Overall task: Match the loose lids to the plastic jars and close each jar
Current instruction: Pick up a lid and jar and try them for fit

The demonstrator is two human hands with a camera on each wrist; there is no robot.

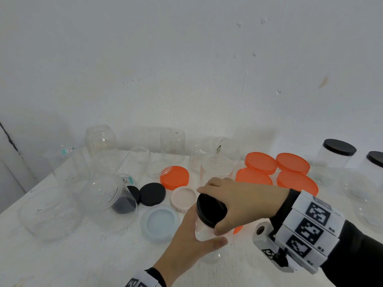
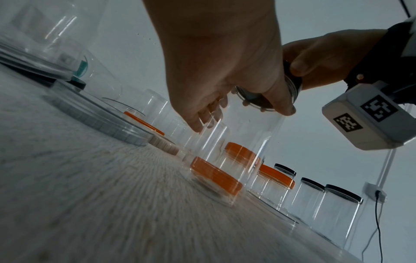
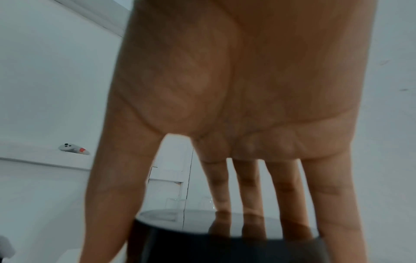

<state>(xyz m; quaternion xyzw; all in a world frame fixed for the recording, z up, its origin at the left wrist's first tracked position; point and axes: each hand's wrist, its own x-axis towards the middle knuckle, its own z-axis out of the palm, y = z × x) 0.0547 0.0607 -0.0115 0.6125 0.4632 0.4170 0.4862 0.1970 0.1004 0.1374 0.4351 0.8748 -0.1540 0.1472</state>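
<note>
Jars (image 1: 101, 141), clear and uncapped, crowd the table's (image 1: 87, 255) left and far edge, with loose lids (image 1: 153, 193) lying before them. Near the front edge stands a clear jar (image 2: 238, 156); the left hand (image 1: 187, 239) wraps its wall, fingers and thumb curled round it. On its mouth sits a black lid (image 1: 211, 210), which the right hand (image 1: 244, 201) grips from above. Capped jars (image 1: 336, 160) stand at the right edge.
</note>
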